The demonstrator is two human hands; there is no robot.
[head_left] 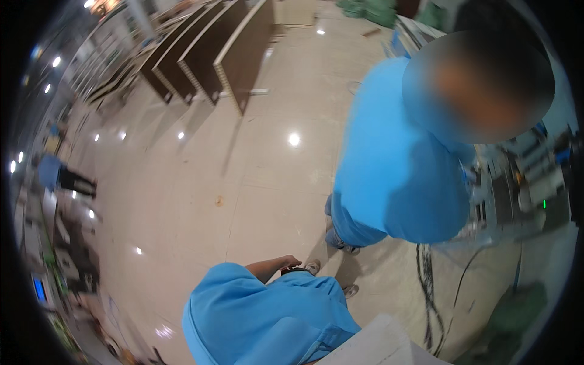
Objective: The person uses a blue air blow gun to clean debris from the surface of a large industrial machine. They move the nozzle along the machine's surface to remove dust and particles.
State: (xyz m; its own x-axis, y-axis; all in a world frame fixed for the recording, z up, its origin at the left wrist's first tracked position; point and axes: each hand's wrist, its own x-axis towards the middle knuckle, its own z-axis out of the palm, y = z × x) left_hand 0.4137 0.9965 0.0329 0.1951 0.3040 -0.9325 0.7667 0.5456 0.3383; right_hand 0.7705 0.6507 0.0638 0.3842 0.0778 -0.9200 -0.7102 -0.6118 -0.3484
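Observation:
My left arm in a light-blue short sleeve reaches forward, and my left hand (291,261) is in front of my waist. Its fingers look curled and closed. A small dark, reddish thing (294,269) shows at the fingers, too small to name; whether they hold it is unclear. My right hand is out of sight. At the lower edge, a pale flat-sided object (380,344) covers part of my right side. Ahead to the right, a co-worker (395,164) in a light-blue shirt leans toward a machine (505,201); that person's hands are hidden.
Several dark upright panels (243,55) stand on the tiled floor at the far left. Black cables (426,292) run along the floor below the machine. A green sack (517,310) sits at the lower right. Another person (55,173) stands far left beside equipment.

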